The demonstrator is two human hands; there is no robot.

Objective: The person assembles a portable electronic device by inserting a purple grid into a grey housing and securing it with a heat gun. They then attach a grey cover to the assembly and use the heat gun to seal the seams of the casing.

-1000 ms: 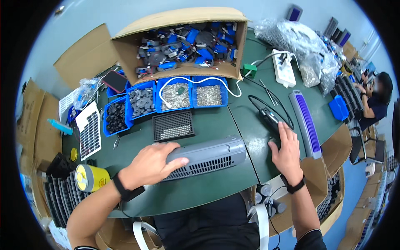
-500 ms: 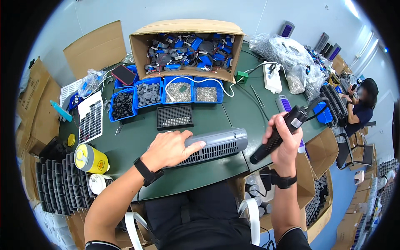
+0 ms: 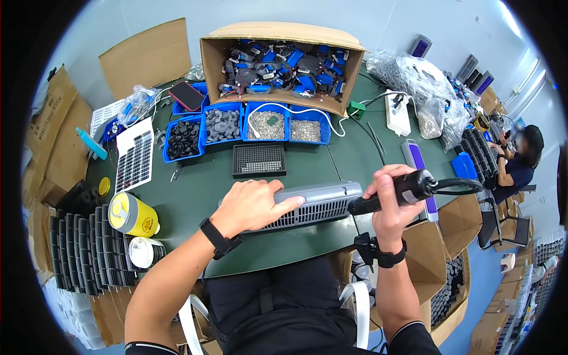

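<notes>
A grey plastic housing with slotted vents (image 3: 324,206) lies lengthwise on the table in front of me. My left hand (image 3: 251,206) grips its left part, thumb stretched along the top and fingers over the far side. In my right hand (image 3: 390,207) is a black electric screwdriver (image 3: 414,187), its cord leaving the back end. The screwdriver lies nearly level, its front end at the right end of the housing; whether the tip touches it I cannot tell.
Beyond the housing sit a black perforated tray (image 3: 258,160) and blue bins (image 3: 309,137) of screws and small parts. A cardboard box (image 3: 284,36) holds blue-and-grey wired parts. A yellow cup (image 3: 142,218) stands left; open cartons (image 3: 423,251) stand right. A co-worker (image 3: 520,168) sits far right.
My right hand has turned the screwdriver from a steep slant to nearly level, bringing its front end up to the housing's right end. The left hand keeps its hold. The whole view has shifted slightly.
</notes>
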